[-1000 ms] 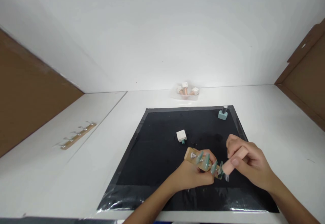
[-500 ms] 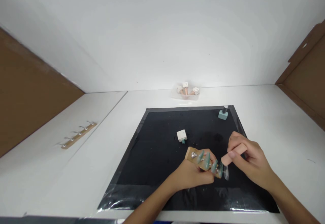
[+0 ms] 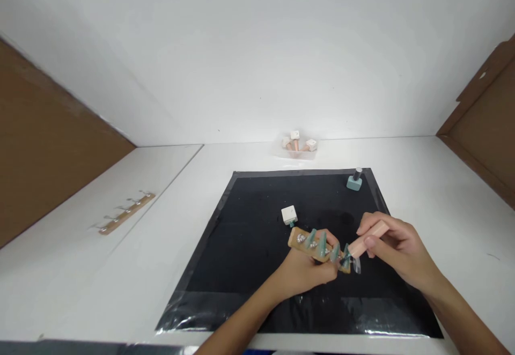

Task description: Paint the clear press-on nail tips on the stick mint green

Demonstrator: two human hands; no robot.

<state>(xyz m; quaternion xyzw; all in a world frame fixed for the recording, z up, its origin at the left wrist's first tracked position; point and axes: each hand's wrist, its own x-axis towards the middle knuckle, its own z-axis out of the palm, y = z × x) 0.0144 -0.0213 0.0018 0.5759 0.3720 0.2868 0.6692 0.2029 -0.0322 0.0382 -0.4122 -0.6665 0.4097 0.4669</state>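
My left hand [image 3: 308,274] is closed round a wooden nail display stand [image 3: 295,237], held tilted over the black mat. Several false nails [image 3: 322,245] stand on its metal posts; most are teal, and the one at the right end is a clear nail [image 3: 357,265]. Between the thumb and fingers of my right hand [image 3: 396,242] is a nail polish brush with a pink cap [image 3: 369,238]. Its dark tip touches or nearly touches the teal nail beside the clear one. Just beyond the stand lies an open white-topped polish bottle [image 3: 289,214] with teal at its neck.
A teal polish bottle with a dark cap [image 3: 354,182] stands at the back right of the black mat [image 3: 249,210]. Behind the mat, a clear tray [image 3: 298,154] holds several pink-and-white bottles. Another wooden stand [image 3: 126,214] with clear nails lies at left. Brown boards flank the table.
My left hand has shifted the stand slightly left and up. The brush in my right hand has come down and left, so its tip is now at a teal nail.
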